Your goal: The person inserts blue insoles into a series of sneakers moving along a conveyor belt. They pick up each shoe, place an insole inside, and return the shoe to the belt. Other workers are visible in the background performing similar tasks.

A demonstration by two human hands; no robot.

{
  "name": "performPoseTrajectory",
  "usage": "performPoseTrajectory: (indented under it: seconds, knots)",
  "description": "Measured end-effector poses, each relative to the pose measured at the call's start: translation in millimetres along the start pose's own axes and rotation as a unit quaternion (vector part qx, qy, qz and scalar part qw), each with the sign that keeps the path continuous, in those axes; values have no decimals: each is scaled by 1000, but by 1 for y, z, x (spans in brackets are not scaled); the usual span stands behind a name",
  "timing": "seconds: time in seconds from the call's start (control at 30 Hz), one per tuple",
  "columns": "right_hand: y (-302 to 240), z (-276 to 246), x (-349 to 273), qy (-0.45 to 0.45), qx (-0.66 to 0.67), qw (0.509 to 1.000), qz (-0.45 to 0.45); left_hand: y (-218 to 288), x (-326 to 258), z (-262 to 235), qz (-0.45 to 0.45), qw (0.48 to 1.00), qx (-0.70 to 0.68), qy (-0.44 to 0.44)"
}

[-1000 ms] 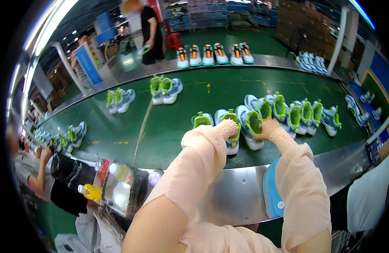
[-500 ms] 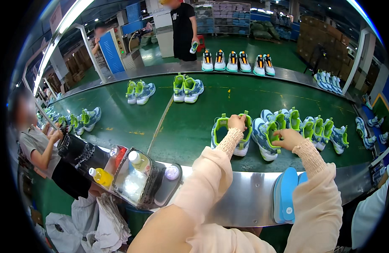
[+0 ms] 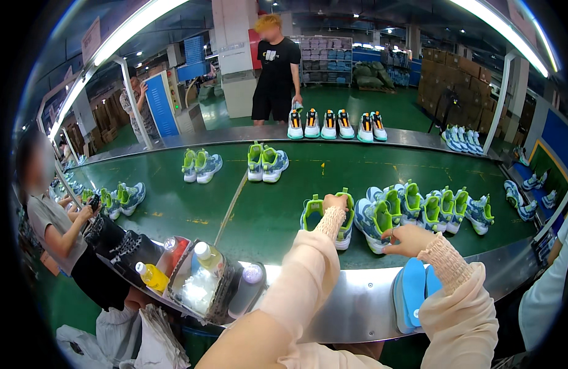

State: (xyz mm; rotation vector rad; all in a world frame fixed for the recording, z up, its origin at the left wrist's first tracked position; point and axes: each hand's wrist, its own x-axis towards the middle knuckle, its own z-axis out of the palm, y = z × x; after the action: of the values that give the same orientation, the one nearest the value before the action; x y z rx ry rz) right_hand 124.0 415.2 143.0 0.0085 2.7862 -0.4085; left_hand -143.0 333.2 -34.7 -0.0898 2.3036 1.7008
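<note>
At the left, beside the green-topped bench (image 3: pixel 278 212), a co-worker (image 3: pixel 61 227) stands near a group of blue-and-green sneakers (image 3: pixel 129 198). Closer in, an open-topped bin (image 3: pixel 225 301) on the near edge holds a white-capped bottle (image 3: pixel 208 257), the bin's walls likely keeping it from tipping; a yellow bottle (image 3: pixel 151 277) leans just left of it. Farther back stand two spaced pairs of matching sneakers (image 3: pixel 268 163), kept apart perhaps so each reads as a set. Right of centre on the bench's near side are the sneakers being handled. The left hand (image 3: pixel 335 202) bends over the collar of the right shoe (image 3: pixel 343 237) in a pair, its fingertips hidden inside, so I cannot tell whether it pinches. The heels face the wearer, which probably makes the openings easy to reach. The right hand (image 3: pixel 412 240) has thumb and fingers bent at the heel of the next sneaker (image 3: pixel 371 229); whether they grip it is unclear. More sneakers (image 3: pixel 447 212) cluster to the right, while blue insoles (image 3: pixel 407 298) lie stacked beside the right forearm, seemingly for close reach.
</note>
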Motion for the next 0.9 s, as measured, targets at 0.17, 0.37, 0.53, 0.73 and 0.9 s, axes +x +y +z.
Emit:
performPoseTrajectory:
  seconds: [0.17,0.37,0.53,0.73,0.9]
  knots:
    - [0,0,-6,34,-11,999,-7,20,-23,-9,8,999,41,6]
    - [-20,11,17,76,-13,996,-44,47,-100,-66,204,873,437,-78]
    - [-52,62,89,132,-98,974,-154,8,-225,-219,434,870,186,143]
    - [-72,92,178,-22,-112,993,-35,-88,-302,-381,169,830,356,395]
    - [-77,74,209,36,-75,995,-55,-100,-316,-390,269,771,391,425]
